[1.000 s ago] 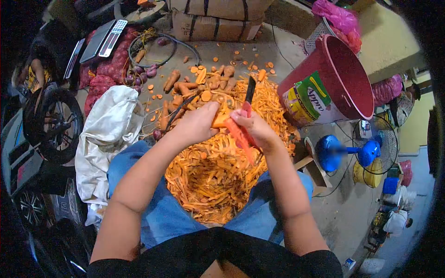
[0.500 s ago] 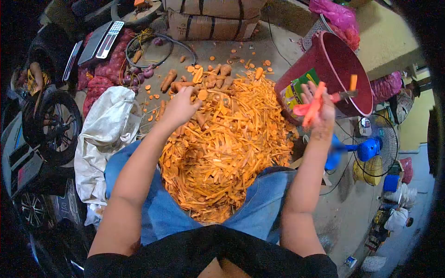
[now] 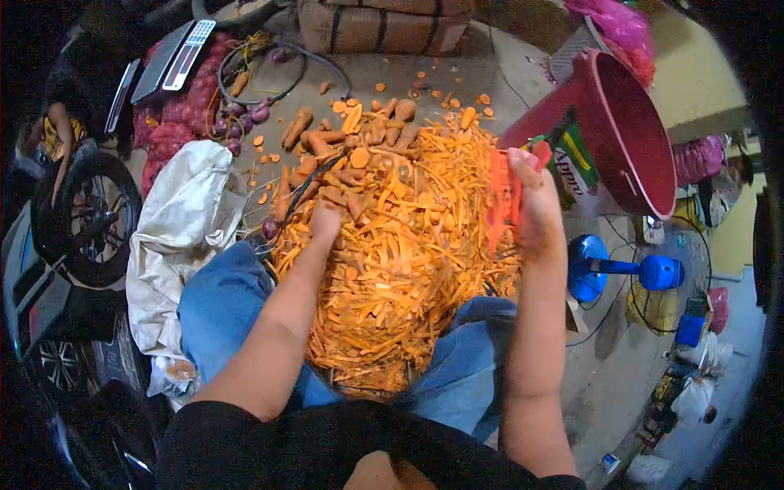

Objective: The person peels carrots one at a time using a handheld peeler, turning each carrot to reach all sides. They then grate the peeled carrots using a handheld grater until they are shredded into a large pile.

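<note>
My left hand [image 3: 326, 219] reaches down among whole carrots [image 3: 353, 202] at the left of a big heap of carrot peelings [image 3: 400, 261]. Its fingers are foreshortened and blend with the carrots, so I cannot make out their grip. My right hand [image 3: 539, 200] is closed around a red plastic-handled tool [image 3: 505, 200], blurred, which looks like a peeler. It hangs over the heap's right side, near a dark red bucket [image 3: 645, 131]. More unpeeled carrots [image 3: 392, 122] lie at the heap's far edge, with cut carrot rounds around them.
A white sack [image 3: 175, 237] lies at my left, near a motorbike wheel [image 3: 94, 220]. Behind it are red net bags [image 3: 167, 147] of onions and a scale [image 3: 175, 61]. A cardboard box [image 3: 392, 28] stands ahead. At right is a blue fan [image 3: 653, 272].
My right hand has swung left and down from beside the bucket to the heap, still holding the red tool. My left hand has moved lower among the carrots. An orange piece at the bucket has vanished.
</note>
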`<state>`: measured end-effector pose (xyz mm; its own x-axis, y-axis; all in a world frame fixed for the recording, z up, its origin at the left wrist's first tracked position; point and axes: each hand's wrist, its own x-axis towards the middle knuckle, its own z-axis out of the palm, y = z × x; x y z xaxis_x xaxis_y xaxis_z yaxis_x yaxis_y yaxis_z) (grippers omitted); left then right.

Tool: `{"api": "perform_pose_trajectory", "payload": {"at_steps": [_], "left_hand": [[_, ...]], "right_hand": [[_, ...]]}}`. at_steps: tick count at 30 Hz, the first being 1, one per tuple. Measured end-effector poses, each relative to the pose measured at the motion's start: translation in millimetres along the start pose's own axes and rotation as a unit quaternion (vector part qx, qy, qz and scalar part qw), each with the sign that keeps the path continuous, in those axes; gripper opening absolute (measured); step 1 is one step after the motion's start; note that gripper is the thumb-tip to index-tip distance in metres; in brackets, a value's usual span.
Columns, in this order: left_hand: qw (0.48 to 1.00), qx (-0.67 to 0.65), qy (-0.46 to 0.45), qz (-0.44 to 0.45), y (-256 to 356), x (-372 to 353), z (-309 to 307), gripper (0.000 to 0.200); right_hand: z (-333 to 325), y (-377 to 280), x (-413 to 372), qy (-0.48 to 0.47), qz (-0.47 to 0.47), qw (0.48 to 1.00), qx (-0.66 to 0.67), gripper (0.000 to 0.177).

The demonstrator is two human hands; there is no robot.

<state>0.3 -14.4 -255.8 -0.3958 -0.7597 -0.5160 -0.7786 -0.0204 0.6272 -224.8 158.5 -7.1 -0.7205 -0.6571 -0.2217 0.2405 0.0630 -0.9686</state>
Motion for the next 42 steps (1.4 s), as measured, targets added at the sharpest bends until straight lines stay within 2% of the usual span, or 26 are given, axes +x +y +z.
{"api": "perform_pose_trajectory", "payload": {"at_steps": [2,3,6,7,8,10,12,14,17,18,20,21,23,26,27,28,30,31,32,34,35,37,38,40,41,42], "left_hand": [[0.962,-0.207,0.104,-0.142,-40.1,30.4,13.1,0.028],[0.974,-0.111,0.098,-0.17,-26.4,13.9,-1.6,0.038],[0.973,-0.07,0.108,-0.192,-50.4,14.3,-1.9,0.046],[0.964,0.028,0.093,-0.246,-40.5,8.5,-6.6,0.053],[0.964,0.029,0.093,-0.249,-54.1,18.2,0.4,0.053],[0.984,0.033,0.091,-0.152,-80.7,39.6,15.2,0.058],[0.977,0.013,0.102,-0.188,-73.6,44.1,17.9,0.056],[0.963,-0.076,0.073,-0.248,-58.5,35.5,5.9,0.044],[0.964,-0.12,0.083,-0.221,-114.7,68.5,27.6,0.031],[0.964,-0.121,0.085,-0.222,-104.6,61.1,19.6,0.031],[0.955,-0.085,0.242,-0.148,-68.2,34.4,-5.4,0.022],[0.955,-0.086,0.242,-0.15,-69.2,37.9,-7.6,0.022],[0.923,0.023,0.348,-0.16,-76.2,52.8,-16.6,0.02],[0.893,-0.023,0.399,-0.209,-117.9,99.7,-10.3,0.018],[0.894,-0.034,0.408,-0.183,-117.4,102.4,-19.2,0.019],[0.895,-0.036,0.406,-0.183,-114.7,103.3,-20.7,0.019],[0.927,0.031,0.363,-0.092,-107.6,96.2,-28.2,0.019],[0.942,0.054,0.324,-0.077,-118.6,110.5,-24.6,0.019],[0.942,0.055,0.323,-0.078,-122.1,110.3,-23.3,0.019],[0.97,0.108,0.204,-0.083,-89.0,89.4,-34.6,0.02],[0.97,0.107,0.203,-0.083,-97.0,96.9,-33.1,0.02],[0.984,0.013,0.165,-0.062,-114.1,114.7,-30.4,0.025],[0.984,0.012,0.164,-0.063,-115.1,119.6,-26.5,0.025],[0.97,0.072,0.183,-0.146,-107.2,123.1,-24.8,0.03],[0.97,0.073,0.182,-0.147,-110.0,126.2,-28.1,0.03],[0.982,0.058,0.138,-0.116,-114.0,128.5,-34.9,0.038]], "right_hand": [[8.7,-6.8,-0.2,0.024,0.041,0.999,0.022,0.012],[1.3,1.3,9.1,0.032,0.028,0.999,0.003,0.013],[3.5,8.1,14.2,0.027,0.03,0.999,-0.01,0.014],[8.2,7.3,11.9,0.023,0.017,0.999,-0.036,0.014],[13.1,6.3,10.3,0.017,0.003,0.998,-0.062,0.014],[21.7,2.4,7.0,0.009,0.026,0.999,-0.046,0.014],[24.0,2.9,8.4,0.004,0.047,0.998,-0.032,0.014],[24.6,5.7,12.0,-0.005,0.027,0.999,-0.029,0.014],[24.1,10.9,14.3,-0.005,0.023,0.999,-0.032,0.014],[23.0,12.0,15.5,-0.008,0.023,0.999,-0.032,0.014],[18.5,15.6,17.9,-0.014,0.016,0.998,-0.056,0.015],[18.3,18.8,20.4,-0.001,0.004,0.999,-0.041,0.016],[16.9,16.3,18.0,0.001,0.031,0.999,-0.039,0.016],[17.8,20.3,16.6,0.01,0.043,0.997,-0.057,0.017],[18.2,22.3,18.4,0.016,0.027,0.996,-0.078,0.017],[18.6,23.9,20.0,0.018,0.027,0.996,-0.08,0.017],[21.0,27.3,21.1,-0.001,0.039,0.994,-0.1,0.016],[24.3,26.7,20.2,0.0,0.042,0.994,-0.101,0.016],[29.5,23.9,18.8,0.003,0.069,0.993,-0.093,0.015],[32.1,25.4,22.1,0.007,0.094,0.992,-0.086,0.014],[29.0,31.0,26.0,0.007,0.078,0.992,-0.104,0.013],[30.7,33.0,28.9,0.006,0.062,0.99,-0.124,0.013],[37.2,31.4,27.8,0.02,0.051,0.991,-0.125,0.012],[38.4,31.2,28.7,0.033,0.04,0.991,-0.124,0.015],[33.2,31.0,30.3,0.025,0.053,0.989,-0.135,0.015],[30.2,30.9,31.3,0.017,0.065,0.987,-0.146,0.014]]}}
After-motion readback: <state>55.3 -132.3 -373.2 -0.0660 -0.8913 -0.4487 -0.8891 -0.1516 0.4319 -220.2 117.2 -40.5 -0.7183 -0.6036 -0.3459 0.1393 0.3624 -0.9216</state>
